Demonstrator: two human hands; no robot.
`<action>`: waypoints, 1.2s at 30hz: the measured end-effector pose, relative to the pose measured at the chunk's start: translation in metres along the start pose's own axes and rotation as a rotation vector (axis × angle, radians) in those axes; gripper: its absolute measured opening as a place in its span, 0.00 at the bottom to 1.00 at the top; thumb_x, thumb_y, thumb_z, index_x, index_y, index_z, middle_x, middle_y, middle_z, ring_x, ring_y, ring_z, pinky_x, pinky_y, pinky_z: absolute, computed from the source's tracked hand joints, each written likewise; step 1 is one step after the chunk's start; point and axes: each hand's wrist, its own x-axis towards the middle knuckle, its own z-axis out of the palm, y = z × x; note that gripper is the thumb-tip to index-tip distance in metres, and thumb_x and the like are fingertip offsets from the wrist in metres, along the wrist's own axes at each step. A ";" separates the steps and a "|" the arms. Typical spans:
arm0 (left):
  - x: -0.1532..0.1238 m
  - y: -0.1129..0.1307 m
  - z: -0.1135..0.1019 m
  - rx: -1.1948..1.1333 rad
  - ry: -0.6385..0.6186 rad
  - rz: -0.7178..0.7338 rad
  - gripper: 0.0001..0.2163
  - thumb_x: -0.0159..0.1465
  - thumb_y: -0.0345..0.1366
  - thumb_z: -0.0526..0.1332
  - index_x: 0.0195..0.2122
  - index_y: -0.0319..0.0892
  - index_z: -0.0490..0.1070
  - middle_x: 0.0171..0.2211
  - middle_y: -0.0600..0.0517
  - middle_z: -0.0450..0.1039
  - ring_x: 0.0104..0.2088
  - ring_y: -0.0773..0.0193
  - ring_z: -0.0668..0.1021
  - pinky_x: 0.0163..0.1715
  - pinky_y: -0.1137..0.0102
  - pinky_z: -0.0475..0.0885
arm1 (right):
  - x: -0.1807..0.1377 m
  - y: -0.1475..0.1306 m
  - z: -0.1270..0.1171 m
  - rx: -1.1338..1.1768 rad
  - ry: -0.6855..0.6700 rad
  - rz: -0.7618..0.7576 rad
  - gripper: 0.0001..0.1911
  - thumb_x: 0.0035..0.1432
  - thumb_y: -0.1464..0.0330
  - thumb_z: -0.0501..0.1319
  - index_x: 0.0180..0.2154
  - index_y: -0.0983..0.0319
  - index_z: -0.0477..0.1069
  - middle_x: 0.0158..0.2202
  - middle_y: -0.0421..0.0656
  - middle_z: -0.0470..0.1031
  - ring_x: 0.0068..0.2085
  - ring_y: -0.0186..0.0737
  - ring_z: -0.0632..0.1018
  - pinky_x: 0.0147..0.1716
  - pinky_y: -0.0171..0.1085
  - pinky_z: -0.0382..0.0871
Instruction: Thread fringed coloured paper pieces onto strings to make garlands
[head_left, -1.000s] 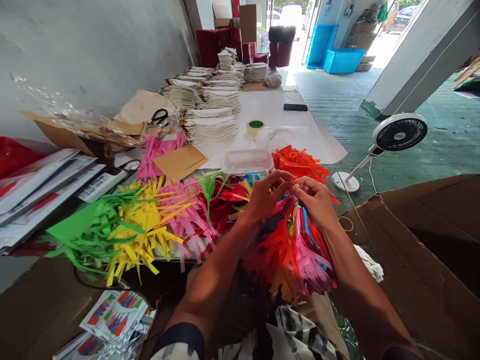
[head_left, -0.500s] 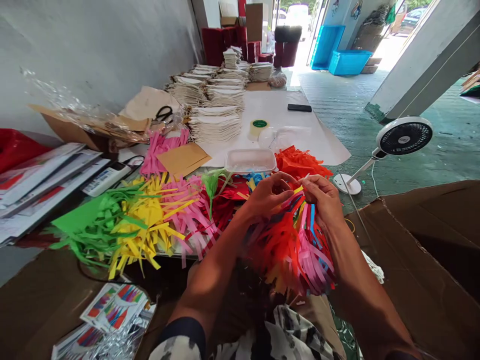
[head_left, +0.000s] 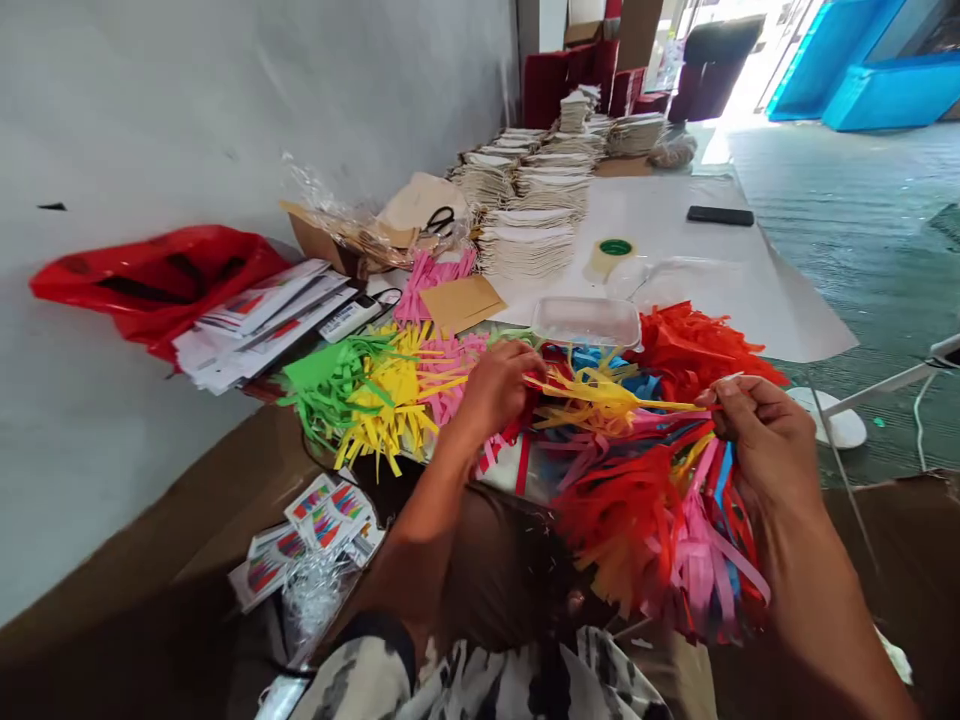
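Note:
My right hand pinches the gathered top of a bundle of paper tassels, with a small white end showing at the fingertips. Red fringe and pink fringe hang below it, with some blue strips among them. A yellow paper tassel stretches leftward from the right fingertips. At its far end my left hand is closed, fingers curled around the strip ends. Behind that hand lie a pink fringe pile, a yellow fringe pile and a green fringe pile.
A clear plastic tray, tape roll and phone rest on white paper. Stacks of white sheets stand behind, near scissors. A red bag is at left; a fan stand is at right. Printed cards lie below.
My left hand has moved left, away from the right hand, and the yellow tassel now spans between them. The view has turned left, shifting everything rightward.

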 end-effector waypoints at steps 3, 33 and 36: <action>-0.021 -0.027 -0.032 0.199 -0.167 0.055 0.19 0.57 0.16 0.56 0.32 0.46 0.83 0.43 0.47 0.74 0.48 0.54 0.73 0.52 0.59 0.67 | 0.000 -0.001 0.000 -0.048 0.027 -0.013 0.17 0.53 0.55 0.76 0.31 0.60 0.78 0.27 0.42 0.74 0.24 0.32 0.63 0.23 0.36 0.53; 0.108 0.042 0.049 -0.708 0.094 -0.025 0.11 0.61 0.38 0.72 0.43 0.41 0.81 0.30 0.52 0.80 0.27 0.68 0.78 0.31 0.72 0.73 | -0.003 -0.008 0.002 -0.180 -0.092 -0.158 0.13 0.62 0.54 0.69 0.37 0.57 0.78 0.30 0.41 0.82 0.31 0.41 0.79 0.35 0.39 0.72; 0.090 0.048 0.076 -0.794 -0.004 -0.132 0.12 0.61 0.43 0.72 0.39 0.40 0.82 0.29 0.51 0.81 0.27 0.67 0.80 0.32 0.71 0.75 | -0.002 -0.005 0.006 -0.197 -0.071 -0.178 0.14 0.61 0.54 0.69 0.37 0.58 0.80 0.34 0.42 0.83 0.35 0.41 0.80 0.36 0.38 0.73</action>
